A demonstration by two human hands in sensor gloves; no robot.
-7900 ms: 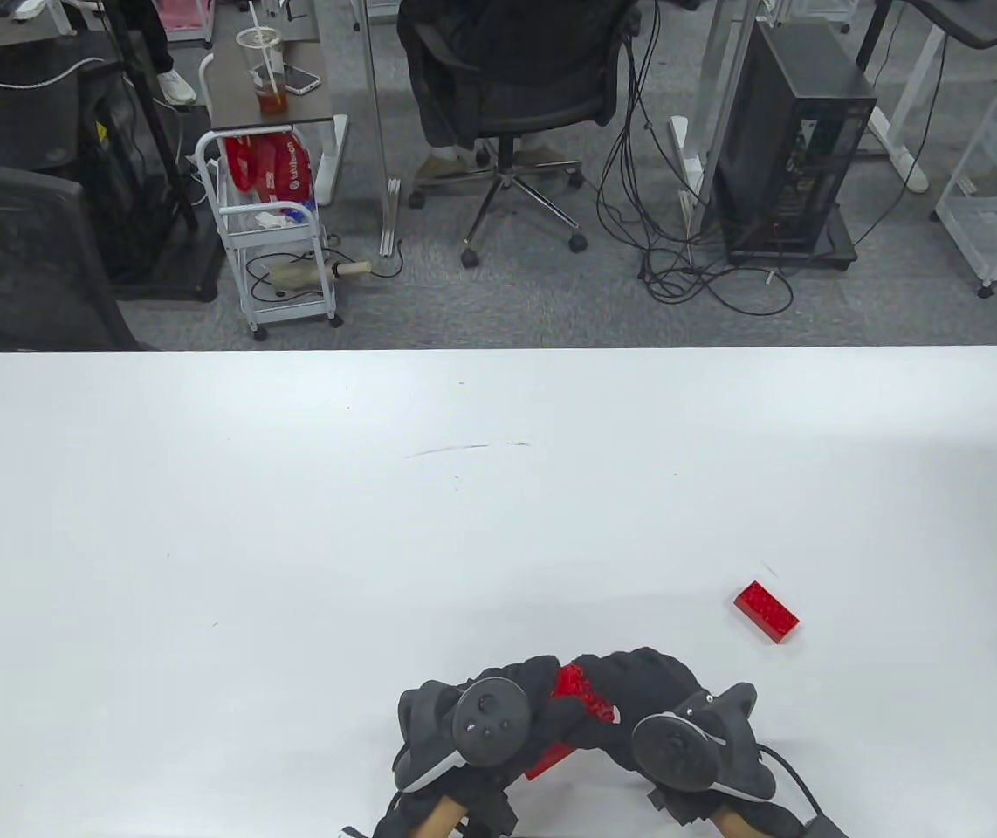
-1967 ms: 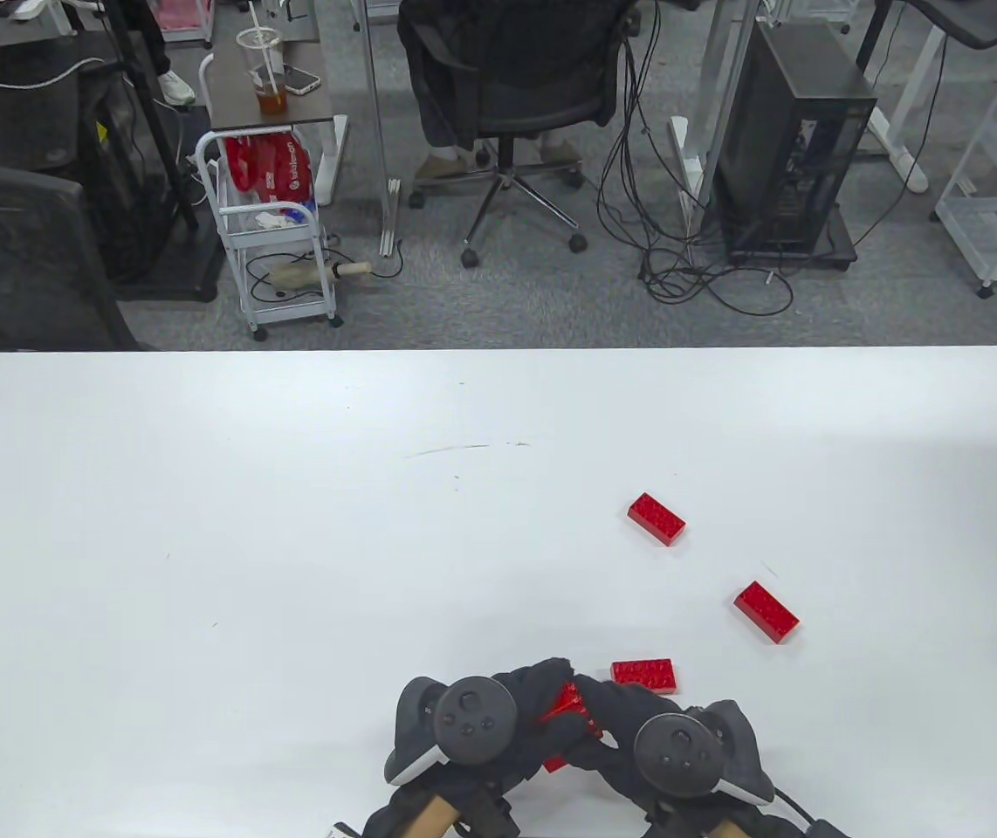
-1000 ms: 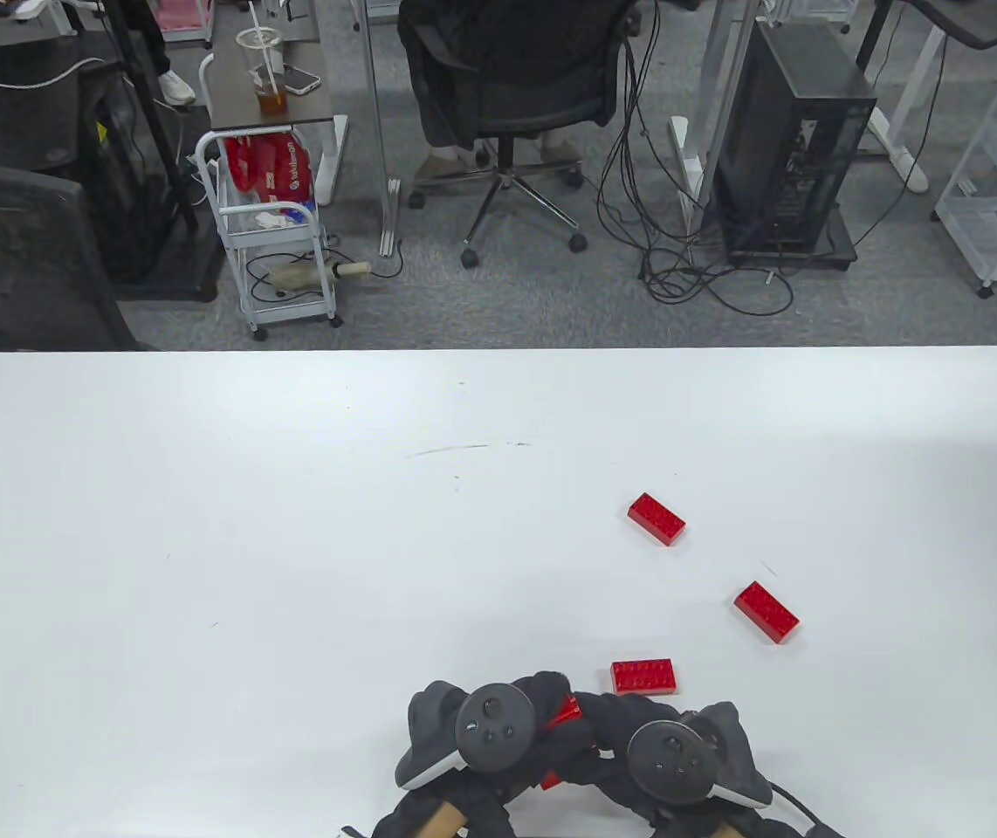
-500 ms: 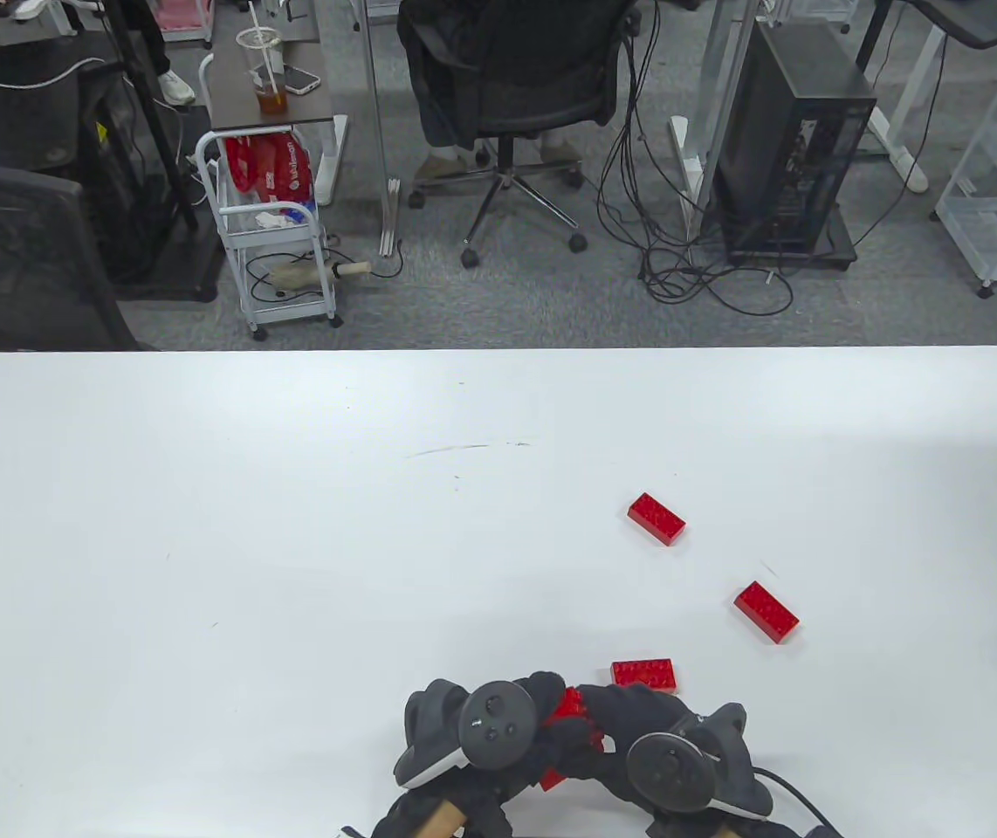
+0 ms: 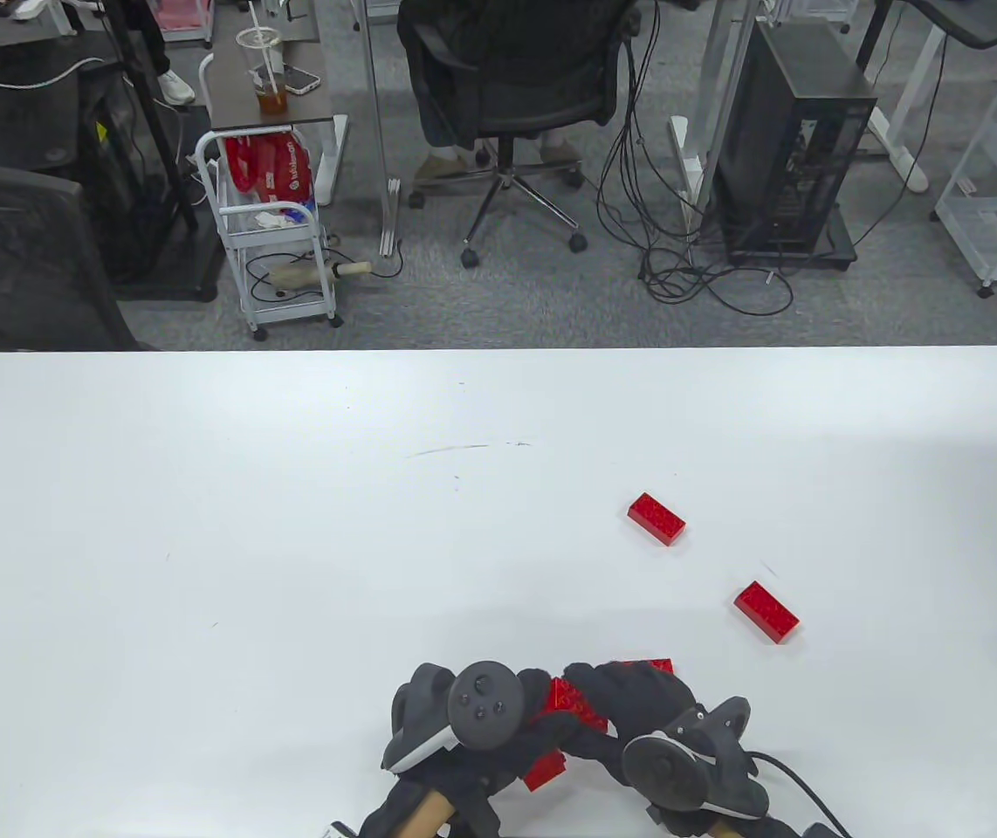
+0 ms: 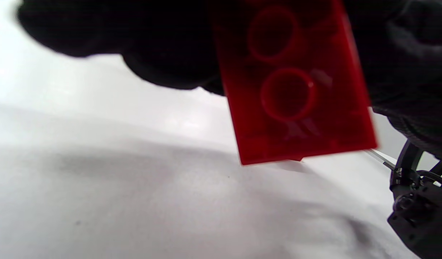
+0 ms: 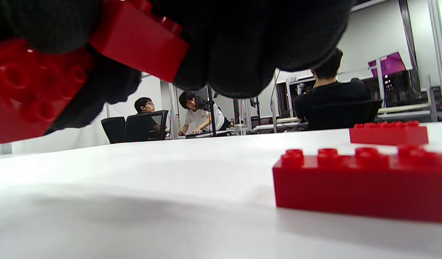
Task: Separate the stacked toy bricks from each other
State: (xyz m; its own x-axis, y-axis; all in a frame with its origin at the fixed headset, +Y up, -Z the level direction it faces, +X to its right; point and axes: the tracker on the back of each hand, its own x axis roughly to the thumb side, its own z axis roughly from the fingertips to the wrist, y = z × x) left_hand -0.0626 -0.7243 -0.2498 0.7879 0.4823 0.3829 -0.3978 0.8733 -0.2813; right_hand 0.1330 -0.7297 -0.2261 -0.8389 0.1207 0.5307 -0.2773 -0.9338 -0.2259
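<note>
Left hand (image 5: 498, 724) grips lower brick (image 5: 545, 768), right hand (image 5: 638, 707) grips upper brick (image 5: 577, 703); rigid, light, slick plastic; grip short ends.

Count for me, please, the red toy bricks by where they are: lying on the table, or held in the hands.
Lying on the table: 3 (far brick, right brick, near brick).
Held between left hand and right hand: 2 (upper brick, lower brick).
Total: 5 red bricks.
</note>
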